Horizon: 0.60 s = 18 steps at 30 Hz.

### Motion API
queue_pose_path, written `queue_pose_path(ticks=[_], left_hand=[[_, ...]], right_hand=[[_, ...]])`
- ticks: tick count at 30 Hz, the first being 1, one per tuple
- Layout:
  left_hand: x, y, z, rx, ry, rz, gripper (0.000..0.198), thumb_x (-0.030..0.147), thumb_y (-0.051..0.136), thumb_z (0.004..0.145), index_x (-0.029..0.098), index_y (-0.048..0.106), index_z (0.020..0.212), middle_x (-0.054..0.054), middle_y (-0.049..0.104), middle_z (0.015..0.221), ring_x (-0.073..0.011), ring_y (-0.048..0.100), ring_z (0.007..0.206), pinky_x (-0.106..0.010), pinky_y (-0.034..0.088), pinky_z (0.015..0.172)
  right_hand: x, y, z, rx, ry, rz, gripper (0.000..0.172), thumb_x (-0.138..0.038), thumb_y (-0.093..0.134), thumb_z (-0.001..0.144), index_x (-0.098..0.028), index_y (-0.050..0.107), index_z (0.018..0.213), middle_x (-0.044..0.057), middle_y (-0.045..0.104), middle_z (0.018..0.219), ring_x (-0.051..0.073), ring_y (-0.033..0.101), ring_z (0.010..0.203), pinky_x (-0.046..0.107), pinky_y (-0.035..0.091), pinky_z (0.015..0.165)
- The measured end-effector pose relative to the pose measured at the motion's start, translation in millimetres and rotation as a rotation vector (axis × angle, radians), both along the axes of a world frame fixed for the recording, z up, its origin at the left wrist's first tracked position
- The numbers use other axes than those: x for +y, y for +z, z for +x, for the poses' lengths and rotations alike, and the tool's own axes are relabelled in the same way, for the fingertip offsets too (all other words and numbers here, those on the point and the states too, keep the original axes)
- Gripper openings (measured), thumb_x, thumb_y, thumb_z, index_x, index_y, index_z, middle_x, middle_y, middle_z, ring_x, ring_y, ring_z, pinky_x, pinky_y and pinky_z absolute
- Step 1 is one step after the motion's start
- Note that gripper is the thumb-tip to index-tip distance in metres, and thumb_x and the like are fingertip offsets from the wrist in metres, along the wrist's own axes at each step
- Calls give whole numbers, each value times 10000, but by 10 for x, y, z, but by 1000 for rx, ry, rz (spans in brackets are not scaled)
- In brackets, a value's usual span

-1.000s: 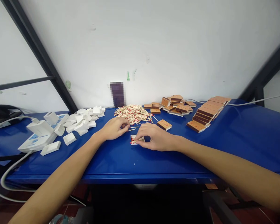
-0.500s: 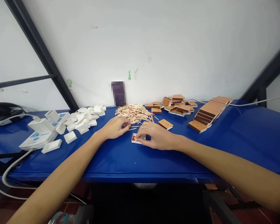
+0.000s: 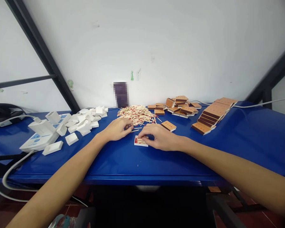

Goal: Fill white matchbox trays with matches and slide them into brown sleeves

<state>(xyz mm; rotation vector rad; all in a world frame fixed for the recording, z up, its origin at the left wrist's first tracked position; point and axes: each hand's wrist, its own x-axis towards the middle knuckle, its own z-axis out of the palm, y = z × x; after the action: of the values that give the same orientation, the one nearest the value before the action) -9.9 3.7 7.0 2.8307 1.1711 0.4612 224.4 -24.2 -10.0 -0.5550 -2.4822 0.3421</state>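
A small white matchbox tray [image 3: 141, 145] lies on the blue table with several red-tipped matches [image 3: 139, 141] in it. My right hand [image 3: 158, 136] is over the tray, thumb and index finger drawn together at its far edge; whatever is between them is too small to make out. Just left of it, my left hand [image 3: 120, 129] rests by the near edge of a big heap of matches [image 3: 136, 114]. Its fingers are curled into a pinch, their tips partly hidden. A few loose matches [image 3: 137, 130] lie between the two hands.
White empty trays [image 3: 85, 122] are piled at left beside a white charger and power strip [image 3: 39, 142]. Brown matchboxes [image 3: 180, 107] lie heaped at the back right, and a leaning row of matchboxes [image 3: 213, 114] stands farther right. One matchbox [image 3: 168, 125] sits behind my right hand.
My right hand has lifted slightly, and more of the tray and its matches now shows. The left hand has stayed almost still.
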Motion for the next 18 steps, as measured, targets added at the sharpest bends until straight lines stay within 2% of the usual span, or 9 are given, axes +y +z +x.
queue_pose_path(ticks=[5, 10, 13, 18], left_hand=[[-69, 62, 14, -74, -84, -41, 345, 366, 380, 977, 156, 635, 878, -23, 628, 794, -157, 542, 738, -279, 376, 697], [-205, 154, 98, -26, -156, -102, 369, 528, 563, 872, 169, 643, 905, 6, 586, 731, -138, 508, 664, -266, 356, 645], [-260, 166, 153, 29, -152, -130, 327, 493, 651, 794, 172, 614, 842, 16, 584, 718, -125, 500, 631, -258, 338, 603], [-270, 120, 182, 33, -101, -157, 254, 411, 665, 761, 181, 565, 801, 43, 532, 649, -103, 459, 562, -250, 306, 550]], right_hand=[[13, -3, 9, 3, 6, 9, 221, -125, 507, 905, -196, 703, 976, 44, 718, 907, 165, 637, 830, 313, 475, 781], [13, 6, 25, -45, 0, 22, 176, -166, 527, 917, -193, 683, 993, 49, 692, 905, 176, 619, 841, 324, 466, 786], [14, 16, 24, -65, -4, 2, 152, -179, 556, 905, -194, 670, 1004, 51, 692, 934, 180, 615, 856, 320, 461, 782], [24, 19, 1, -55, -14, -47, 128, -162, 580, 883, -187, 662, 978, 41, 690, 897, 174, 607, 827, 303, 450, 754]])
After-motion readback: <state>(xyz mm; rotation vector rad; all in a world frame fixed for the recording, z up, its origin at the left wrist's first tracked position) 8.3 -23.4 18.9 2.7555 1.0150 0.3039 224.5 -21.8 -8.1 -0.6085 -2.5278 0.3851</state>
